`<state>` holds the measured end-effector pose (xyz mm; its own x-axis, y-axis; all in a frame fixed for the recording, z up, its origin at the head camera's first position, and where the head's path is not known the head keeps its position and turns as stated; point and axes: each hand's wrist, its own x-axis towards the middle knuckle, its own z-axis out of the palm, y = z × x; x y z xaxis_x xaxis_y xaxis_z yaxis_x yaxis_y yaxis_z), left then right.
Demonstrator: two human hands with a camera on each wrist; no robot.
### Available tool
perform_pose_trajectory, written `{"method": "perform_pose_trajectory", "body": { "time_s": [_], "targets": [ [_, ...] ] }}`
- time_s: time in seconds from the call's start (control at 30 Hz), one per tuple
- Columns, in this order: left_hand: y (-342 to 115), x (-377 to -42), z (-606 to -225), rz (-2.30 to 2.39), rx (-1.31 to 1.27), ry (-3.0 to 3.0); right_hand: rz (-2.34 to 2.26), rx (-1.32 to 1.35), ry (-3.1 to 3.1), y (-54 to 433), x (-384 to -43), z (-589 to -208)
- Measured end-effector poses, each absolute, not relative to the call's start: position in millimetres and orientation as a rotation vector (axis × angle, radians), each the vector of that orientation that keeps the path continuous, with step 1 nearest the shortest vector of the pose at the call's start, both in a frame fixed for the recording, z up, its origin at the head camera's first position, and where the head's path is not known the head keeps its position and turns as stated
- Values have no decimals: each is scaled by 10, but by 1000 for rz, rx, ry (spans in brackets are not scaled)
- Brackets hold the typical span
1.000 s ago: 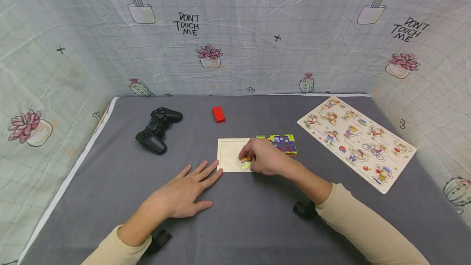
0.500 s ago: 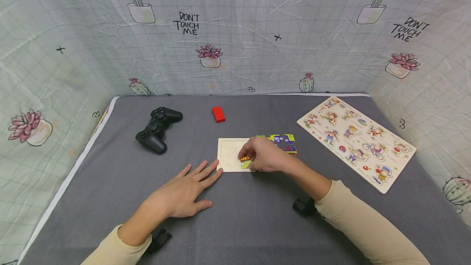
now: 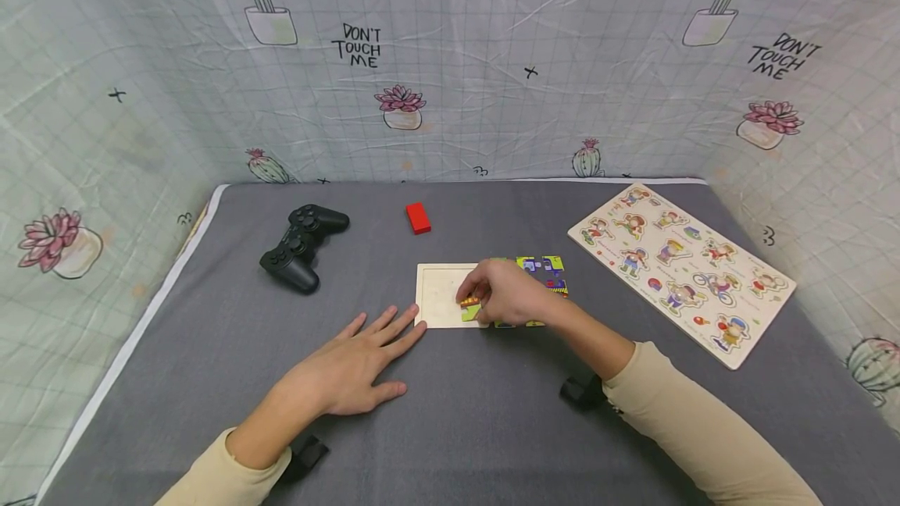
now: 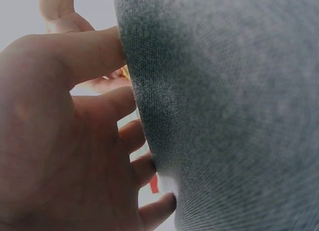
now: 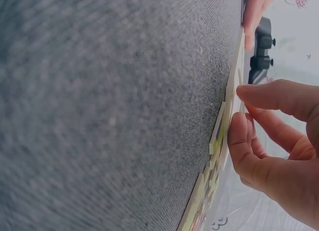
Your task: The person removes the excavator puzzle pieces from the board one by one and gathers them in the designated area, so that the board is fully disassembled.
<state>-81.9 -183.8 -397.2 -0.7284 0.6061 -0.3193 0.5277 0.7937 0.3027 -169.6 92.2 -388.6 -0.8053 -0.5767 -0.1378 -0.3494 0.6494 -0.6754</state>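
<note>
A shallow wooden puzzle tray [image 3: 437, 295] lies on the grey cloth in the middle of the head view. Over its right part my right hand [image 3: 509, 293] pinches a small yellow-green and orange puzzle piece [image 3: 470, 312] between thumb and fingers. That hand covers much of the piece and the tray's right side. My left hand [image 3: 351, 365] lies palm down with fingers spread, its fingertips at the tray's left edge. Just right of the tray are several colourful puzzle pieces [image 3: 551, 273], partly behind the right hand. In the right wrist view, thumb [image 5: 271, 96] and fingers meet close above the tray.
A black game controller [image 3: 302, 248] lies at the back left, and a red block [image 3: 418, 219] stands behind the tray. On the right is a large wooden picture board [image 3: 682, 272]. Patterned fabric [image 3: 478, 61] rises behind and at both sides of the table.
My right hand shifts only slightly over the tray, still holding the puzzle piece, and more of the pieces below its wrist shows. The left hand stays in place.
</note>
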Motion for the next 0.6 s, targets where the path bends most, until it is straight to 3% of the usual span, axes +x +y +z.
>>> {"method": "perform_pose_trajectory", "body": {
  "time_s": [0.6],
  "targets": [
    [-1838, -827, -3974, 267, 856, 2570, -1023, -778, 2524, 1206, -1671, -3813]
  ]
}}
